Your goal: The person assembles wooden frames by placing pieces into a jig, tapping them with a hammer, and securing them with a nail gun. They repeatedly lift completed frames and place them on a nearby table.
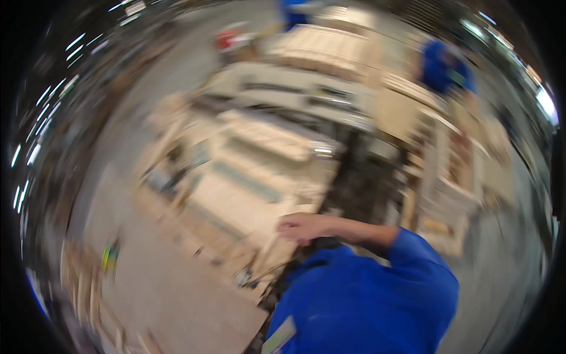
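My right hand [303, 229] reaches leftward from a blue sleeve, at the near right edge of a workbench. Motion smears its fingers, and I cannot make out whether they hold anything. Beside and beyond it lies a pale wooden panel [227, 197] with grey-green strips across it. Stacked pale boards [265, 138] rest at the far side of that panel. A small metallic tool or fitting [242, 277] sits on the bench's near edge, with what looks like a hose by it. My left hand does not show.
A flat brown board [194, 301] spreads at the near left, with wooden slats [88, 289] and a yellow-green item [109, 258] beside it. Wooden frames [451, 177] stand to the right. Farther off are a long pale machine [283, 88], stacked slats [321, 47] and a person in blue [445, 68].
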Available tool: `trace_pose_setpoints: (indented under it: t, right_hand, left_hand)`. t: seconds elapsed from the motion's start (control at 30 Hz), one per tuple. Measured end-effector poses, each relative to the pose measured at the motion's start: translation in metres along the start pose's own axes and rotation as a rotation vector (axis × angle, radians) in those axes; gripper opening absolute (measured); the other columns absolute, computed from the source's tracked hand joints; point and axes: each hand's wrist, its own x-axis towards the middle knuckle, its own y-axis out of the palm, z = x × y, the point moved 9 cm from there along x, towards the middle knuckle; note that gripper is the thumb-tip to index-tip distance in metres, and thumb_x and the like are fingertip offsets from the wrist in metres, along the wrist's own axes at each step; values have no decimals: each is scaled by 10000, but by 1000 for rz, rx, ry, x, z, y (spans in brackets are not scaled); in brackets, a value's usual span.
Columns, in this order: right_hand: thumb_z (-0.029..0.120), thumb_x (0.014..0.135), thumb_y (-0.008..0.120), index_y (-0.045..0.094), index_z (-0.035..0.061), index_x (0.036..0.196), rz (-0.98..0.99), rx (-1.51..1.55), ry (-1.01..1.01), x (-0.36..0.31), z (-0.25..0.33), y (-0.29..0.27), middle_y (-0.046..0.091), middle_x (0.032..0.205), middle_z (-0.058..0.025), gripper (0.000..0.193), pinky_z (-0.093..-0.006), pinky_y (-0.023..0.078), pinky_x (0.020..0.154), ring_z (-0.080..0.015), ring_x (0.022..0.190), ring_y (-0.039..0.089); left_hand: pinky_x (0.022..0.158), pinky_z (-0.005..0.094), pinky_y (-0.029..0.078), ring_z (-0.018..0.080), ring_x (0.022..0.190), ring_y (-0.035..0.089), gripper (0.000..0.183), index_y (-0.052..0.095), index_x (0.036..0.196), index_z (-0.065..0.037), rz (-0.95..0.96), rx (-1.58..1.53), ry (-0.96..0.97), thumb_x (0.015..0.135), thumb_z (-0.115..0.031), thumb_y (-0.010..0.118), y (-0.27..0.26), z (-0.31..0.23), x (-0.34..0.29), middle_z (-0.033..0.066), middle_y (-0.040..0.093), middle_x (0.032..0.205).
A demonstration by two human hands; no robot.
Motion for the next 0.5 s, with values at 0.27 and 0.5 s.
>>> trace_pose_setpoints:
  t: [0.27, 0.5]
  right_hand:
    - [409, 971, 674, 711, 107, 1288, -598, -408, -63, -147, -9, -134, 782, 1150, -162, 439, -440, 588, 925, -345, 1073, 754]
    - [232, 958, 636, 658, 97, 1349, -1561, -860, 471, -424, -34, -377, 684, 1324, -231, 413, -501, 521, 1080, -402, 1289, 638]
  left_hand:
    - [894, 475, 566, 348, 1045, 726, 474, 727, 1249, -52, -622, -128, 279, 1029, -471, 729, -25, -120, -8, 184, 754, 1134]
    - [871, 452, 599, 328, 1034, 744, 455, 739, 1245, -59, -392, -423, 424, 1055, -471, 710, -30, -236, -46, 161, 770, 1128]
